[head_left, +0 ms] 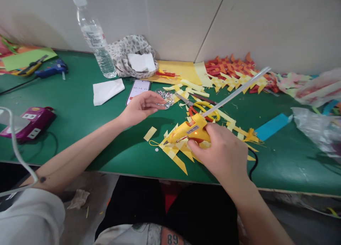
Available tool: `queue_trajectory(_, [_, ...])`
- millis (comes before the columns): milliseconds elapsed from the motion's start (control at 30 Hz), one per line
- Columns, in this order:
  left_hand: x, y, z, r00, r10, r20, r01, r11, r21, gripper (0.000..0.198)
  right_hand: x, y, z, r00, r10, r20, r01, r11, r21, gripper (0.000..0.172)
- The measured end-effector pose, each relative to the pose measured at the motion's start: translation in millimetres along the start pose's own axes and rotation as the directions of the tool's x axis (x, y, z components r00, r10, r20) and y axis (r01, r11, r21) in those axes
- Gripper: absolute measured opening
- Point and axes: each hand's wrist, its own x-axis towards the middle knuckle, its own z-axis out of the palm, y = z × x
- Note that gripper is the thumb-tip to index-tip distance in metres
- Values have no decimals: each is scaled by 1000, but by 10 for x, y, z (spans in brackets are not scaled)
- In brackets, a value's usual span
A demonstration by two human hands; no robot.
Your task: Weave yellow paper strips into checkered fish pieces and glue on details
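My right hand (223, 149) is wrapped around a yellow hot glue gun (194, 129), with a long clear glue stick (237, 90) poking out of its back. The nozzle points left, at the tip of a woven yellow paper fish (172, 150) with a thin yellow loop at its end. My left hand (142, 108) is stretched out at a small clear dish of googly eyes (167, 97); its fingertips are at the dish's near-left edge, thumb apart from them. A white dot (156, 149) and a small yellow paper piece (150, 134) lie left of the fish.
Scissors (205, 108) with yellow and red handles lie among paper strips behind the glue gun. A phone (138, 88) shows a timer. A water bottle (96, 42), a purple power strip (34, 122), a blue glue gun (53, 70) and finished paper fish (231, 70) surround the work.
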Motion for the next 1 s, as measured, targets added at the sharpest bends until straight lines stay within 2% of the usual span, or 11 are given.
queue_trajectory(133, [-6,-3,7,999,-45,-3,45,999,28,33,-8,11,-4,1000,14,0,-14,1000,-2,14])
queue_trajectory(333, [4,15,34,986,-132,-98,146,975,166,28,-54,90,-25,996,88,-5,-88,996,-28,17])
queue_trajectory(433, [1,-3,34,976,-168,-137,192,964,184,29,-84,144,-36,995,95,9,-95,995,-12,19])
queue_trajectory(567, [-15,-48,51,979,-185,-87,194,975,112,29,-124,200,-41,997,76,15,-76,997,26,17])
queue_trajectory(733, [-19,-97,92,992,-122,27,120,991,55,28,-155,192,-39,999,38,23,-40,993,107,12])
queue_trajectory(1000, [-22,-116,94,989,-146,22,144,987,70,26,-132,91,4,994,-17,110,-2,985,172,18])
